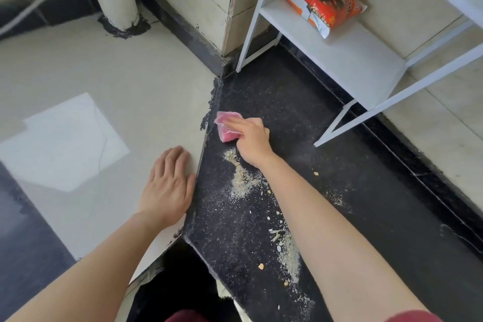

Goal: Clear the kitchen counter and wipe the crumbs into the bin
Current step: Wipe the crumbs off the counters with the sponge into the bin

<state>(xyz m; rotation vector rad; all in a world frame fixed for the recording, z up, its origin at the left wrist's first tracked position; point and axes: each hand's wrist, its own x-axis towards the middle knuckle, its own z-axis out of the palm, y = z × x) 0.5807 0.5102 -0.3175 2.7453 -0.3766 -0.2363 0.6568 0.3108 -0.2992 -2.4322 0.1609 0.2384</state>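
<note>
Head view: right hand (252,140) pressed down on crumpled pink cloth (226,127), fingers closed over it, near left edge of black speckled stone counter (274,102). Pale crumbs (241,178) trailed behind toward near corner. Left hand (167,185) lay flat, fingers spread, against counter edge. Red snack packet (325,0) on white metal shelf (339,52); print unreadable. Counter right of the arm open.

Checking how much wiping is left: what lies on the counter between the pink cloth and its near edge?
In the head view, a trail of crumbs runs from the pink cloth toward the near edge of the black counter.
</note>
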